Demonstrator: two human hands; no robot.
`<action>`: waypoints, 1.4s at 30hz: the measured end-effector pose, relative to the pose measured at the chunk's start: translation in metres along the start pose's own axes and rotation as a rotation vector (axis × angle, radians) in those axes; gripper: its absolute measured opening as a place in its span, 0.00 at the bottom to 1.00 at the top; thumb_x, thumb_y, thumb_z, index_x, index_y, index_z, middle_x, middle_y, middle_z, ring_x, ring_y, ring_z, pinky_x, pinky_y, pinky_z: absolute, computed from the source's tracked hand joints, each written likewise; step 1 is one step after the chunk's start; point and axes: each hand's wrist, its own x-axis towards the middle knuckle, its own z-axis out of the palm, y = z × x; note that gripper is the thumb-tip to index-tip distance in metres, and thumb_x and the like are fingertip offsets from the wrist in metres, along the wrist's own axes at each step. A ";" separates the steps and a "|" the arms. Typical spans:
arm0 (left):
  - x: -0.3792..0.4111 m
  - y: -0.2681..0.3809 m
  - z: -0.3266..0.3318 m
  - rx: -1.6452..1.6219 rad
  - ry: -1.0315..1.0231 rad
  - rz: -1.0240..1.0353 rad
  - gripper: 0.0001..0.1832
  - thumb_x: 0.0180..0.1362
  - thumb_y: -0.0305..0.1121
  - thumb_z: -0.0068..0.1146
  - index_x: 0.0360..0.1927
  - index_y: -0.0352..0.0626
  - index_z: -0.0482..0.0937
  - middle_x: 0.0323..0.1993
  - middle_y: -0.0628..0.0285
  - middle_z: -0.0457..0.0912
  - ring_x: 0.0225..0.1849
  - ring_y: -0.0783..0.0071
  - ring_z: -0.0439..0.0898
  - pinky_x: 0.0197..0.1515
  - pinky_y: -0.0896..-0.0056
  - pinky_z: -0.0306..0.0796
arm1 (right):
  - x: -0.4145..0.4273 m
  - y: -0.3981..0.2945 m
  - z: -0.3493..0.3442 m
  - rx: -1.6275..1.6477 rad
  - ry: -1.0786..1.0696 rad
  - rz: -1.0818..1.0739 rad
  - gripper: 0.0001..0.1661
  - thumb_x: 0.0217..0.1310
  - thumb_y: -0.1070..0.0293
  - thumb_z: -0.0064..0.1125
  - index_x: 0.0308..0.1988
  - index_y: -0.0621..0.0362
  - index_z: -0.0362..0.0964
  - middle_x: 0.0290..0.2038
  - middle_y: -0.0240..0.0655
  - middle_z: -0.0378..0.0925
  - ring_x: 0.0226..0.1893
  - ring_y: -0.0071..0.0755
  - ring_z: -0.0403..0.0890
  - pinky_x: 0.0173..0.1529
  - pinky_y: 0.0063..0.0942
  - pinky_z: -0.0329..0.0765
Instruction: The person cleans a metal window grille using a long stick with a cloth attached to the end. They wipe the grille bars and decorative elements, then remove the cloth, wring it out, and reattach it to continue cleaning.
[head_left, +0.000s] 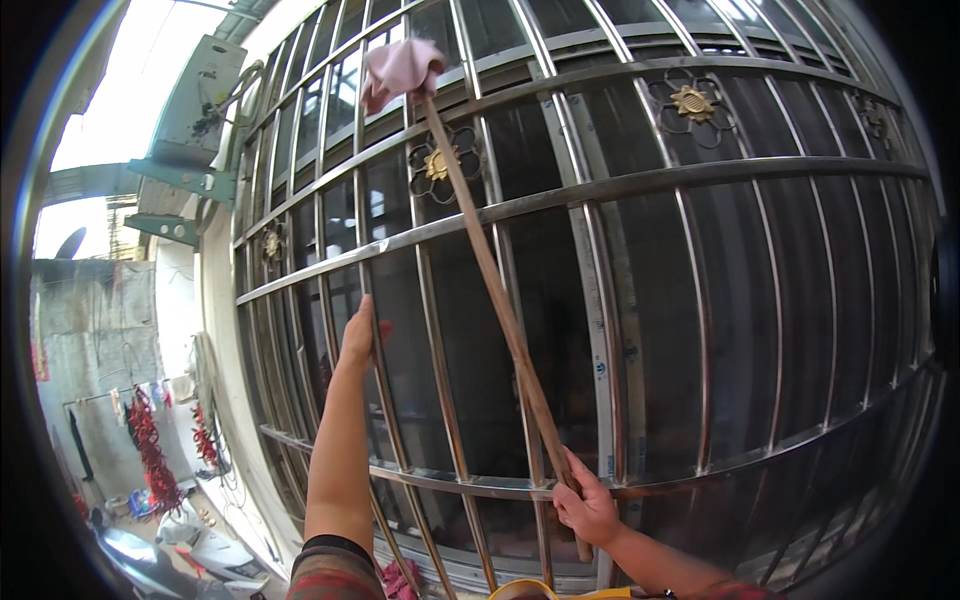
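My right hand (589, 504) grips a long wooden pole (491, 281) near its lower end. The pole slants up and to the left across the steel window grille (540, 196). At its top a pink cloth (401, 73) is bunched over the tip, against or just in front of the upper bars; which of the two I cannot tell. Farther left, my left hand (361, 336) is wrapped around a vertical bar (384, 405), with fingertips showing on the far side. Brass-coloured flower ornaments (437, 162) sit between the grille's horizontal rails. Dark window glass lies behind the bars.
Low by the grille lies a dark pink cloth (401, 577), beside a yellow rim (525, 589) at the bottom edge. Strings of red peppers (154, 457) hang at left, above a parked scooter (124, 551). An outdoor unit (196, 101) sits on green brackets (180, 180).
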 end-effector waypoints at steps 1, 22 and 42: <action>-0.008 0.004 0.007 -0.300 -0.186 -0.188 0.36 0.57 0.63 0.41 0.46 0.34 0.71 0.28 0.54 0.79 0.29 0.63 0.79 0.34 0.66 0.72 | 0.000 -0.001 0.001 -0.001 0.023 -0.019 0.33 0.63 0.72 0.46 0.65 0.53 0.46 0.27 0.25 0.65 0.22 0.13 0.62 0.25 0.14 0.63; -0.029 -0.003 0.008 -0.396 -0.163 -0.070 0.18 0.61 0.50 0.47 0.26 0.47 0.67 0.15 0.75 0.61 0.14 0.86 0.59 0.18 0.82 0.57 | 0.084 -0.085 0.071 -0.322 0.127 -0.270 0.33 0.64 0.73 0.44 0.66 0.45 0.45 0.24 0.26 0.63 0.14 0.12 0.59 0.17 0.12 0.61; -0.022 -0.018 -0.003 -0.406 -0.171 -0.006 0.12 0.58 0.39 0.52 0.25 0.48 0.66 0.16 0.74 0.63 0.15 0.86 0.61 0.18 0.82 0.58 | 0.114 -0.144 0.112 -0.586 0.335 -0.278 0.31 0.63 0.72 0.45 0.64 0.41 0.52 0.20 0.25 0.64 0.13 0.13 0.61 0.14 0.15 0.62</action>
